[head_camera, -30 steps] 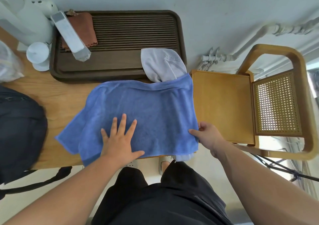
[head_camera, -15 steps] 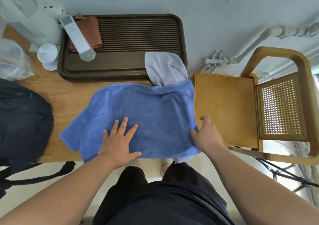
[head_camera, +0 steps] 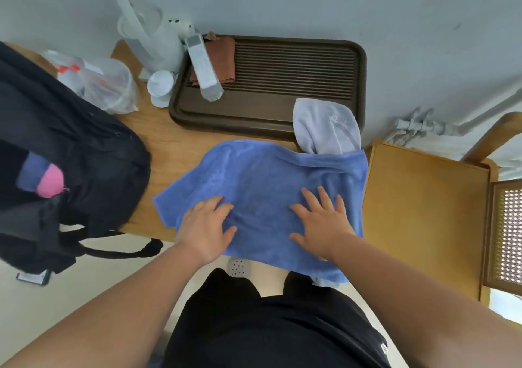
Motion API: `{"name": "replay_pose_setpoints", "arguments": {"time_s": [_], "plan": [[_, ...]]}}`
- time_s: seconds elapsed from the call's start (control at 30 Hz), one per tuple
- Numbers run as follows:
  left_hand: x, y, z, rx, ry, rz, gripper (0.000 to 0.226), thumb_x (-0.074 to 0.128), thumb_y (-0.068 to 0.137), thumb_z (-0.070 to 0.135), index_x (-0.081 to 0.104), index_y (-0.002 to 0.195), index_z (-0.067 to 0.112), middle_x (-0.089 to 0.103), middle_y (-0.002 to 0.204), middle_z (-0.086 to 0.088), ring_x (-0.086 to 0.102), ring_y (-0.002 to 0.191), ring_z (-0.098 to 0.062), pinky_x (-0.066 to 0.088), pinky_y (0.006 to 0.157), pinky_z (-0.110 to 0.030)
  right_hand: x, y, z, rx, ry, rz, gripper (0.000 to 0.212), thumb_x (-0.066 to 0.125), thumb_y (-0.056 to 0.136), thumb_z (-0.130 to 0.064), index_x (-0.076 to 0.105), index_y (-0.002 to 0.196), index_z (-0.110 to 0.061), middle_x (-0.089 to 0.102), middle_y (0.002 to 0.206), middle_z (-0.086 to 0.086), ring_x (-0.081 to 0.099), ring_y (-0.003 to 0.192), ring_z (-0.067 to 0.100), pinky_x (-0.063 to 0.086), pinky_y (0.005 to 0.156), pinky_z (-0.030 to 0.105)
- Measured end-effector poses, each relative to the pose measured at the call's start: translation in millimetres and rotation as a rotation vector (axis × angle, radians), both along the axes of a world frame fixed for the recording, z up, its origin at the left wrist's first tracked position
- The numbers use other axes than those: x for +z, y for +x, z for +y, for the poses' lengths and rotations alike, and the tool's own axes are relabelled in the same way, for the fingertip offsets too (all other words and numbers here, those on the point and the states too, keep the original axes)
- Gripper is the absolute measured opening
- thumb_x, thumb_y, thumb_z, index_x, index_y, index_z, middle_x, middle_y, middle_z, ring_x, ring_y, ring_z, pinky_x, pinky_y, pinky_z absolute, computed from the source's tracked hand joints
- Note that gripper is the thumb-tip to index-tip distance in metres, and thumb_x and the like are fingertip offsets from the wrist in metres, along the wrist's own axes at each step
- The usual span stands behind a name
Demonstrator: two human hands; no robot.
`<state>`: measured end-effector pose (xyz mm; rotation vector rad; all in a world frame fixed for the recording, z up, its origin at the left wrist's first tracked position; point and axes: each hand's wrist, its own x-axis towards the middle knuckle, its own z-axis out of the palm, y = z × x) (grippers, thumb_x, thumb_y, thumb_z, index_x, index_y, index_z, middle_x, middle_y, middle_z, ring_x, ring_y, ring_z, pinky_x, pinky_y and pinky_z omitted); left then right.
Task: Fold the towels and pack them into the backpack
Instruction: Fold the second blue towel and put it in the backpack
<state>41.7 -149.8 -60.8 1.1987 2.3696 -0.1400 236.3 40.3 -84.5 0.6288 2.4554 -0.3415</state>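
A blue towel point(head_camera: 262, 181) lies spread on the wooden table point(head_camera: 169, 147), its near edge hanging over the front. My left hand point(head_camera: 206, 226) presses flat on its near left part. My right hand point(head_camera: 322, 220) rests flat on its right part, fingers spread. A pale grey towel point(head_camera: 324, 127) pokes out from under the blue towel's far right corner. The black backpack point(head_camera: 70, 170) sits at the table's left end, with blue and pink fabric point(head_camera: 42, 178) showing in its opening.
A dark brown slatted tray point(head_camera: 282, 85) holds a brown cloth point(head_camera: 223, 57) and a grey box point(head_camera: 203, 71). A white kettle point(head_camera: 152, 40), small white cup point(head_camera: 161, 85) and plastic bag point(head_camera: 104, 82) stand at the back left. A wooden chair point(head_camera: 423, 206) is right.
My right hand let go of the towel's right edge and moved onto the towel, flat. My left hand slid slightly left. The view shifted, showing more of the backpack.
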Motion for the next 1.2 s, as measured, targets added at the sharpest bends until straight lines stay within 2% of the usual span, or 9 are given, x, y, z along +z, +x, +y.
{"name": "replay_pose_setpoints", "arguments": {"time_s": [0.13, 0.27, 0.4, 0.5, 0.63, 0.73, 0.87, 1.07, 1.2], "plan": [[-3, -37, -20, 0.417, 0.157, 0.131, 0.044, 0.06, 0.093, 0.039, 0.055, 0.132, 0.021, 0.051, 0.135, -0.006, 0.049, 0.122, -0.033, 0.046, 0.098, -0.046, 8, -21, -9, 0.032, 0.075, 0.072, 0.073, 0.039, 0.091, -0.07, 0.021, 0.152, -0.034, 0.004, 0.164, 0.009, -0.007, 0.152, 0.038, -0.003, 0.121, 0.059], [-20, -77, -35, 0.958, 0.137, -0.051, 0.047, 0.061, 0.092, 0.038, 0.055, 0.129, 0.008, 0.052, 0.129, -0.017, 0.056, 0.112, -0.04, 0.049, 0.095, -0.048, 8, -49, -29, 0.065, 0.039, 0.093, 0.072, 0.044, 0.093, -0.065, 0.022, 0.154, -0.035, 0.002, 0.166, 0.007, -0.005, 0.153, 0.036, 0.003, 0.121, 0.056], [-50, -93, -42, 1.013, -0.021, -0.233, 0.026, 0.058, 0.089, 0.032, 0.064, 0.106, 0.012, 0.063, 0.096, -0.007, 0.063, 0.089, -0.031, 0.056, 0.082, -0.043, 0, -69, -53, 0.044, 0.028, 0.003, 0.073, 0.043, 0.093, -0.064, 0.015, 0.156, -0.041, -0.004, 0.166, 0.002, -0.001, 0.152, 0.033, 0.01, 0.121, 0.051], [-47, -97, -37, 1.167, 0.071, -0.403, 0.009, 0.063, 0.086, 0.021, 0.064, 0.089, 0.012, 0.068, 0.092, -0.01, 0.065, 0.084, -0.034, 0.056, 0.076, -0.043, 0, -76, -63, -0.061, -0.011, -0.023, 0.074, 0.049, 0.091, -0.061, 0.018, 0.154, -0.039, -0.002, 0.164, 0.0, -0.002, 0.153, 0.031, 0.012, 0.121, 0.05], [-30, -105, -22, 1.087, 0.276, -0.428, 0.007, 0.056, 0.092, 0.012, 0.058, 0.085, 0.01, 0.066, 0.095, -0.016, 0.063, 0.088, -0.037, 0.054, 0.08, -0.044, 5, -89, -64, -0.1, -0.01, -0.05, 0.068, 0.047, 0.091, -0.062, 0.023, 0.15, -0.038, 0.007, 0.16, -0.001, 0.005, 0.151, 0.03, 0.023, 0.117, 0.05], [-6, -113, -22, 0.932, 0.486, -0.371, 0.011, 0.051, 0.086, 0.033, 0.049, 0.088, 0.023, 0.063, 0.088, -0.004, 0.062, 0.084, -0.032, 0.054, 0.08, -0.045, 13, -100, -60, -0.131, -0.027, -0.088, 0.065, 0.047, 0.091, -0.064, 0.028, 0.147, -0.039, 0.011, 0.156, -0.002, 0.013, 0.147, 0.027, 0.028, 0.115, 0.048], [26, -128, -18, 0.703, 0.645, -0.449, 0.025, 0.056, 0.095, 0.02, 0.039, 0.077, 0.024, 0.052, 0.074, 0.001, 0.051, 0.067, -0.017, 0.041, 0.061, -0.033, 30, -117, -57, -0.135, -0.044, -0.197, 0.066, 0.041, 0.091, -0.071, 0.031, 0.149, -0.04, 0.02, 0.157, -0.003, 0.025, 0.145, 0.027, 0.028, 0.114, 0.049], [59, -143, 1, 0.317, 0.643, -0.599, 0.014, 0.056, 0.096, 0.017, 0.056, 0.09, 0.03, 0.062, 0.078, 0.004, 0.059, 0.074, -0.016, 0.049, 0.068, -0.034, 85, -181, -69, -0.8, -0.589, 0.493, 0.039, 0.051, 0.096, -0.057, 0.061, 0.123, -0.03, 0.065, 0.112, -0.002, 0.065, 0.102, 0.016, 0.052, 0.09, 0.034], [65, -134, 7, 0.18, 0.669, -0.802, 0.017, 0.057, 0.094, 0.021, 0.063, 0.107, 0.029, 0.071, 0.091, 0.01, 0.067, 0.09, -0.012, 0.055, 0.082, -0.038, 110, -214, -78, -1.046, -0.83, 0.534, 0.053, 0.059, 0.09, -0.055, 0.064, 0.108, -0.006, 0.073, 0.091, 0.008, 0.067, 0.073, 0.014, 0.052, 0.067, 0.028]]}}
